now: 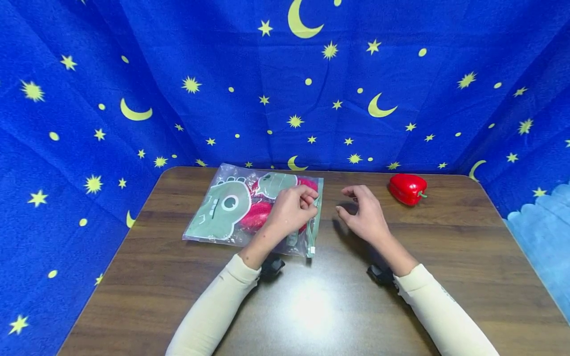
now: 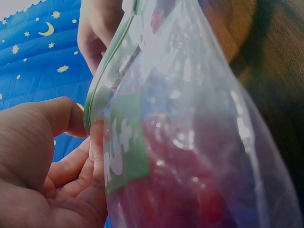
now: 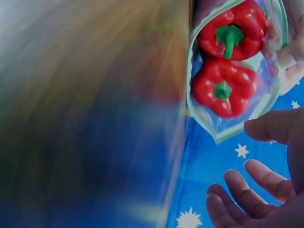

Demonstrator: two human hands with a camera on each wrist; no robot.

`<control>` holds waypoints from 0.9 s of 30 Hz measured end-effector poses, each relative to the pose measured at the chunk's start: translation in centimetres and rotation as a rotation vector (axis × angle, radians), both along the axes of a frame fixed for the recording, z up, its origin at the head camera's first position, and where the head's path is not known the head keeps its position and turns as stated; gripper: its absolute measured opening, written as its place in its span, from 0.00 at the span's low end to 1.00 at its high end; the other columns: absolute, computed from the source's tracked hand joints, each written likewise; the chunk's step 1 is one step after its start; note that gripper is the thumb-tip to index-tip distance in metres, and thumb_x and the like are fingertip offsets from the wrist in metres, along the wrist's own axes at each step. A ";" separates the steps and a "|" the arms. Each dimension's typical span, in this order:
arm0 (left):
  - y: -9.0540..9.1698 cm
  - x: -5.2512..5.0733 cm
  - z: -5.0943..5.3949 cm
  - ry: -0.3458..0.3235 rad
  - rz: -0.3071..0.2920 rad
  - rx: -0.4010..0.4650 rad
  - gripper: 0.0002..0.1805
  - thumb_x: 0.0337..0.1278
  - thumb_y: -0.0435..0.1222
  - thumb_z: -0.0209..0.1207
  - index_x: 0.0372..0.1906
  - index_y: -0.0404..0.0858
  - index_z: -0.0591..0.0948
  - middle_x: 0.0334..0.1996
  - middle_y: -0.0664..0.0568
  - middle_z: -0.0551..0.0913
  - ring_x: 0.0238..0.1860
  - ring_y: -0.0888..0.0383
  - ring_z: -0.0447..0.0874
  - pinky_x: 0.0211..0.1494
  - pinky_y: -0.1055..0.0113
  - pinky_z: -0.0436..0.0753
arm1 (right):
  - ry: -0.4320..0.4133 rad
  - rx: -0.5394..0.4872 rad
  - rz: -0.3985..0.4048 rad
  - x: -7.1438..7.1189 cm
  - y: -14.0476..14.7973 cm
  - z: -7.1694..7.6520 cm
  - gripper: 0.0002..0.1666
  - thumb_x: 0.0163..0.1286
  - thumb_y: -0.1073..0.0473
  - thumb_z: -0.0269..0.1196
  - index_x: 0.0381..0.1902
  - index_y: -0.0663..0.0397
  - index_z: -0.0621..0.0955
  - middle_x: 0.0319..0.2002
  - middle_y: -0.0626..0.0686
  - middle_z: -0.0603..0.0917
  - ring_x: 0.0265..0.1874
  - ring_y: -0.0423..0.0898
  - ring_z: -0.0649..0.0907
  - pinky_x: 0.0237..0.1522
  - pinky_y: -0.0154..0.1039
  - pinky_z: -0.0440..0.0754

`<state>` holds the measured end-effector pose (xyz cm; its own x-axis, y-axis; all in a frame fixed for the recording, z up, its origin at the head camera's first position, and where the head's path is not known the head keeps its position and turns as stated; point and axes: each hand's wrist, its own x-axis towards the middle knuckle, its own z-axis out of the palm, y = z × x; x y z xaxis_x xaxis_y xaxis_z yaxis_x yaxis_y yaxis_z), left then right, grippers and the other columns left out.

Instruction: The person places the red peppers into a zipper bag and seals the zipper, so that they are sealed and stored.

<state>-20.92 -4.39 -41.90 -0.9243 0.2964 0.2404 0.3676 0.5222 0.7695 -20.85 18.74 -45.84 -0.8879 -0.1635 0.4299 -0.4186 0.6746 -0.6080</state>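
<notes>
A clear zip bag [image 1: 242, 170] with a green monster print lies on the table at centre left. My left hand [image 1: 285, 212] pinches the green zip edge [image 2: 95, 90] of the bag between thumb and fingers. In the right wrist view the bag's mouth gapes, and two red bell peppers [image 3: 218, 90] with green stems sit inside. To the right of the mouth, apart from it, hovers my right hand [image 1: 367, 217], its fingers loosely bent around nothing. Another red bell pepper [image 1: 407, 189] lies on the table beyond my right hand.
The brown wooden table [image 1: 147, 282] ends at a blue curtain [image 1: 329, 99] with yellow stars and moons, hanging behind and at both sides. A white zip slider [image 1: 311, 250] sits at the near end of the bag's edge. Light blue cloth [image 1: 541, 232] shows at right.
</notes>
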 end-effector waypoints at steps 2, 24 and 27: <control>0.0 0.0 0.0 -0.002 0.001 0.000 0.14 0.52 0.26 0.66 0.46 0.33 0.87 0.32 0.51 0.86 0.32 0.61 0.83 0.39 0.72 0.84 | 0.020 0.018 -0.003 0.3 0.6 0.0 0.26 0.60 0.65 0.76 0.54 0.65 0.82 0.50 0.63 0.84 0.52 0.60 0.83 0.55 0.58 0.83; -0.2 -0.1 0.0 -0.017 -0.015 -0.014 0.14 0.52 0.26 0.66 0.46 0.32 0.88 0.32 0.52 0.87 0.31 0.62 0.83 0.38 0.74 0.83 | 0.234 -0.021 -0.235 -0.1 9.6 0.9 0.33 0.53 0.64 0.78 0.57 0.66 0.82 0.66 0.69 0.75 0.69 0.71 0.65 0.68 0.67 0.60; -0.2 -0.1 0.1 -0.020 -0.014 -0.018 0.14 0.52 0.26 0.66 0.46 0.32 0.88 0.32 0.52 0.87 0.32 0.62 0.83 0.38 0.73 0.83 | 0.181 -0.021 -0.291 -0.2 10.7 0.9 0.35 0.54 0.62 0.79 0.59 0.64 0.81 0.70 0.67 0.72 0.72 0.69 0.61 0.70 0.70 0.57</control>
<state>-21.01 -4.58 -41.82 -0.9246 0.3136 0.2163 0.3596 0.5310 0.7673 -21.09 29.41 -44.95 -0.8049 0.0960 0.5856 -0.3132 0.7694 -0.5567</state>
